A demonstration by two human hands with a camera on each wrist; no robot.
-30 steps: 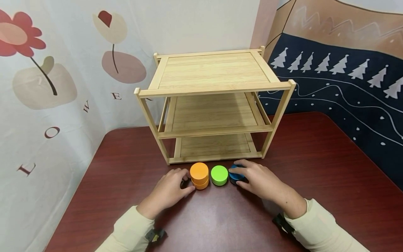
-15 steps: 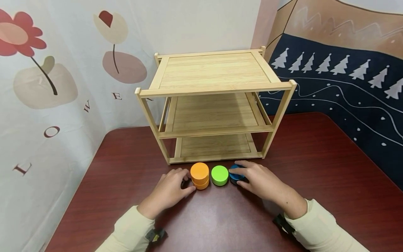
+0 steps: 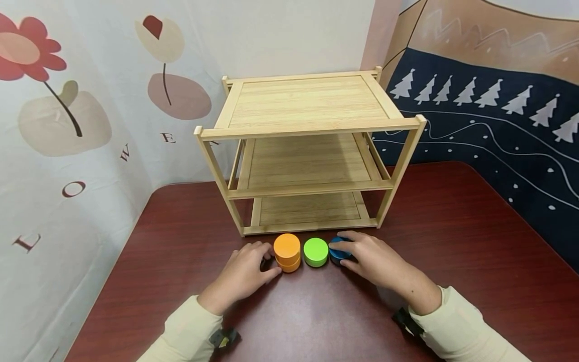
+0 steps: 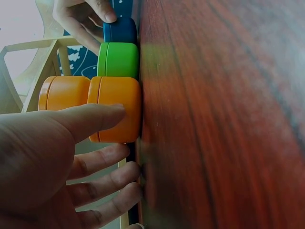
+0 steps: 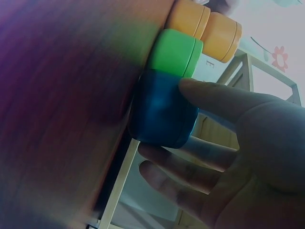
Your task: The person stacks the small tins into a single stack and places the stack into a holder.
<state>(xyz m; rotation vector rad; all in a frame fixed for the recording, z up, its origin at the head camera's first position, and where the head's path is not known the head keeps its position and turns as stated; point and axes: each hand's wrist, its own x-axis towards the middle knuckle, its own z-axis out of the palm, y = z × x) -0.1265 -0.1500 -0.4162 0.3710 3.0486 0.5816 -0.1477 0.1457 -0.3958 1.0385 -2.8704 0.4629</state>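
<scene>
Three sets of small round lidded jars stand in a row on the table. At left, an upper orange jar (image 3: 287,246) is stacked on a lower orange jar (image 4: 116,88). My left hand (image 3: 244,269) holds the lower one, its thumb along the near side and a fingertip by the left side. A green jar (image 3: 315,252) sits in the middle, untouched. On the right, a blue jar (image 5: 162,112) is partly covered by my right hand (image 3: 373,256), which holds it between thumb and fingers. The remaining right fingers spread past the blue jar in the right wrist view.
Directly behind the jars stands a three-tier wooden rack (image 3: 303,128) with slatless panel shelves. All of this is on a dark red wooden table (image 3: 298,322). Printed cloth (image 3: 488,136) hangs along the back and sides.
</scene>
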